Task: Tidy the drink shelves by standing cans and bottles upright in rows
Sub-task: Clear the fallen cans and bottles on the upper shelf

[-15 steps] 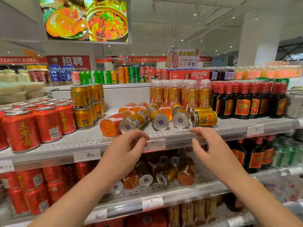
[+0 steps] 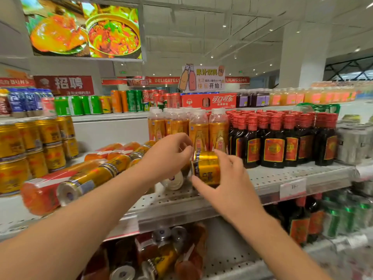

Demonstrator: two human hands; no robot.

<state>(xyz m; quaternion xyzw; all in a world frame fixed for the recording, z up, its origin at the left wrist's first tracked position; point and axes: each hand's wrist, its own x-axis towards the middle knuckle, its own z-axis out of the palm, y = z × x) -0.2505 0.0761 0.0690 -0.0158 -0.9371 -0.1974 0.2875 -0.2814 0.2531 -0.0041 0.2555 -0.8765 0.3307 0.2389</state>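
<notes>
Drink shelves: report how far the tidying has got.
Done: the dark red-capped bottles stand in rows. In hand: the right hand grips a gold can, not yet upright, and the left hand pinches its end. Left: toppled cans and bottles beside it, plus more lying on the lower shelf.

My two bare forearms reach up and forward from the bottom of the view and meet over the middle of the shelf [image 2: 282, 176], just past its front edge. My left arm comes in from the lower left corner on a long diagonal. My left hand [image 2: 165, 158] shows its back, with the fingers curled inward and the tips at the upper left end of a gold can [image 2: 206, 167]. I cannot tell whether they pinch it. My right arm rises from the lower right. My right hand [image 2: 230, 178] grips that can, thumb stretched along its near lower side and fingers wrapped over its top and right side.
</notes>
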